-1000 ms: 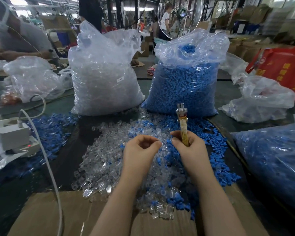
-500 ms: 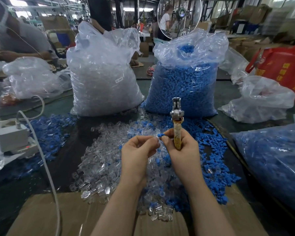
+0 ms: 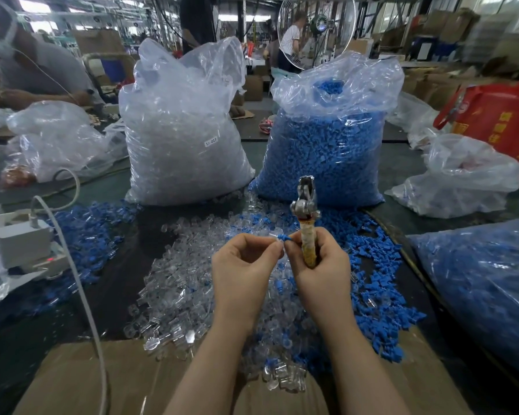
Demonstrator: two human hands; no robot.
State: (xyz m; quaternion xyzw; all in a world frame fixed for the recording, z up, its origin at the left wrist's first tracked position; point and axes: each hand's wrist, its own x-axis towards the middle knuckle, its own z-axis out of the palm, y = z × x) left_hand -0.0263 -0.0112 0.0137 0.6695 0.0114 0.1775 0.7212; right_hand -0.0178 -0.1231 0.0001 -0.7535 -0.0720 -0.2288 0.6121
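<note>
Blue plastic, one small blue piece (image 3: 284, 237), sits right at my fingertips, in front of the big bag of blue pieces (image 3: 327, 151) and nearer to me than its base. My right hand (image 3: 321, 265) is clenched round the yellowish wrapped handle of a tool (image 3: 307, 244), which stands upright with its metal head overlapping the lower front of that bag; the thumb and forefinger of the same hand nip the blue piece just to the left of the handle. My left hand (image 3: 246, 265), further left of the bag's middle, has its fingers curled and pinches a clear piece (image 3: 273, 236) that touches the blue one end to end, so the two parts meet in the gap between my hands. Both hands hover above the loose heap (image 3: 192, 283) of clear and blue parts spread in front of the bag. Left of the bag, almost touching it, stands a bag of clear pieces (image 3: 180, 139) with a small white sticker (image 3: 211, 142) reading "SJ 017". Right of the bag and further back is a red bag (image 3: 498, 121) with yellow characters, too cut off and blurred for me to read.
</note>
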